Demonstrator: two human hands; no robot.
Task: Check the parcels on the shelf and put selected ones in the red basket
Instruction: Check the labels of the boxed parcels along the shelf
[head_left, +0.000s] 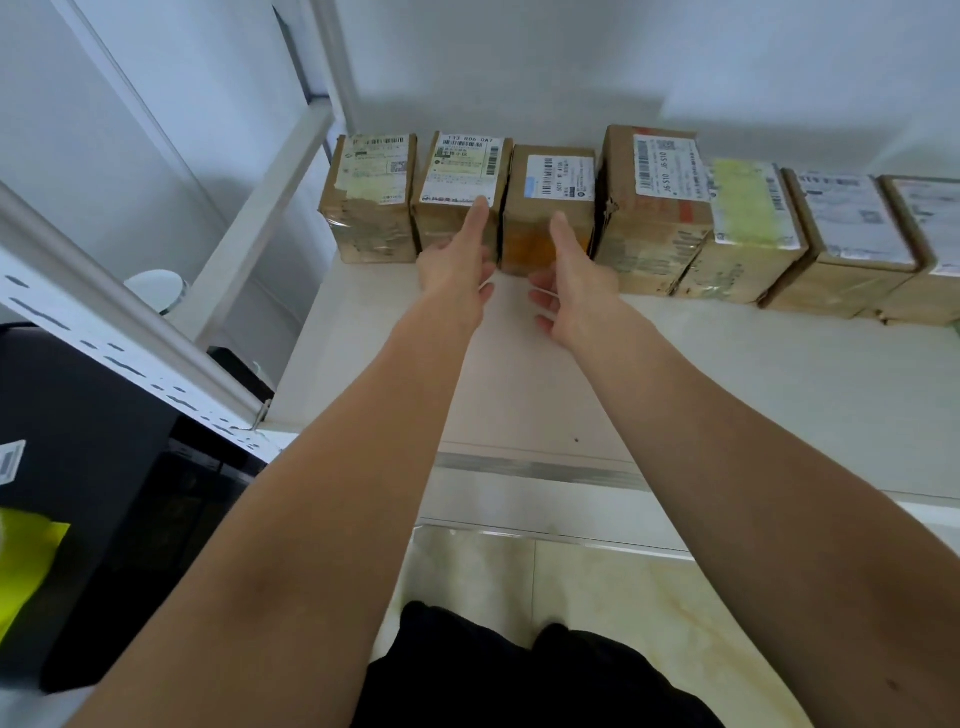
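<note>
White shelf (727, 384) against a pale wall, seven cardboard parcels lined along its back edge. Both hands reach in with loose, spread fingers: left hand (457, 260) touches the second parcel (462, 192), right hand (574, 283) is at the third parcel (550, 208). Bare board runs from parcels to the front lip.

Second parcel from the left (460, 195): white label headed "133 R06 0A7", barcodes below; smaller print illegible. Fourth parcel from the left (652, 208): label reads "J6-S10", printed twice beside a barcode. Third parcel (548, 208): label bears a barcode and small print, not legible. Remaining labels along the row are too blurred to read.
</note>
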